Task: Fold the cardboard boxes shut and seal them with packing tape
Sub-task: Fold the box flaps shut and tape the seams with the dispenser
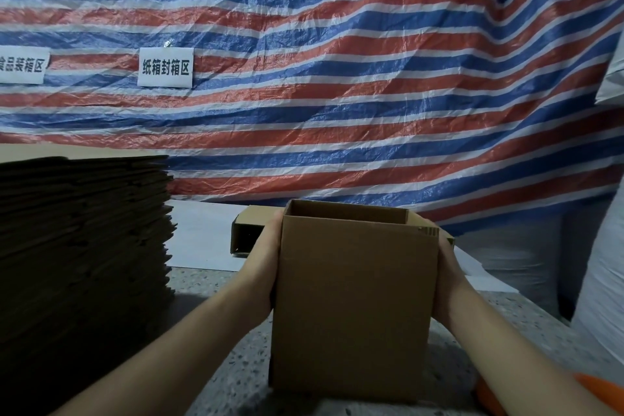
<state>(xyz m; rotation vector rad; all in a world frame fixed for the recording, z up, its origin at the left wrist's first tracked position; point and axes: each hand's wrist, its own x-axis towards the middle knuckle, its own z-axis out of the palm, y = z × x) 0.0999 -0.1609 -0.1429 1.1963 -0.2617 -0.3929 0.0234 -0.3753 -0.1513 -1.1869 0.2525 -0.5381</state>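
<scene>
Open-topped cardboard box [354,300] stands upright on the speckled surface [489,348]. Left hand [261,267] at 9 o'clock and right hand [445,277] at 3 o'clock press flat, fingers extended, against its sides.

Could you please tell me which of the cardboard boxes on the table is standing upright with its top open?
The box held between the left hand and right hand, the upright box. The box behind it lies low; the stack is flattened.
</scene>
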